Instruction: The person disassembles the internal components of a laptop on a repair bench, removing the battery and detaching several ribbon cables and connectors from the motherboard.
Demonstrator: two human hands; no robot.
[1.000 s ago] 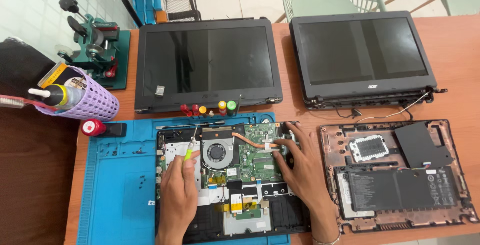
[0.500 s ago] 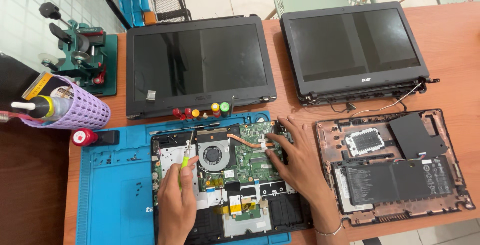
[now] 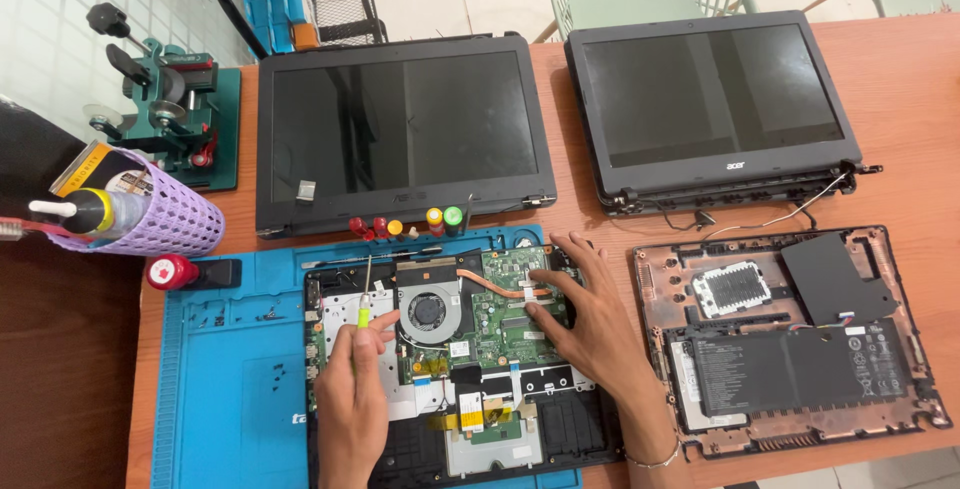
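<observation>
An opened laptop base (image 3: 470, 429) lies on a blue work mat (image 3: 230, 379), showing a green circuit board (image 3: 510, 319), a round fan (image 3: 428, 307) and a copper heat pipe. My left hand (image 3: 350, 389) holds a thin screwdriver (image 3: 366, 294) with a yellow-green grip, its tip pointing up at the base's upper left part. My right hand (image 3: 590, 324) rests flat on the board's right side, fingers spread over the heat pipe and the base's edge.
Two detached laptop screens (image 3: 400, 129) (image 3: 715, 99) lie at the back. Another open laptop shell with a black battery (image 3: 800, 369) sits right. Coloured screwdriver handles (image 3: 405, 224), a red round tool (image 3: 172, 271), a purple basket (image 3: 150, 214) and a green vise (image 3: 165, 104) stand left.
My right hand has shifted from the board's upper edge to lie flatter with fingers spread. The left hand stays on the screwdriver. The camera view has drifted slightly.
</observation>
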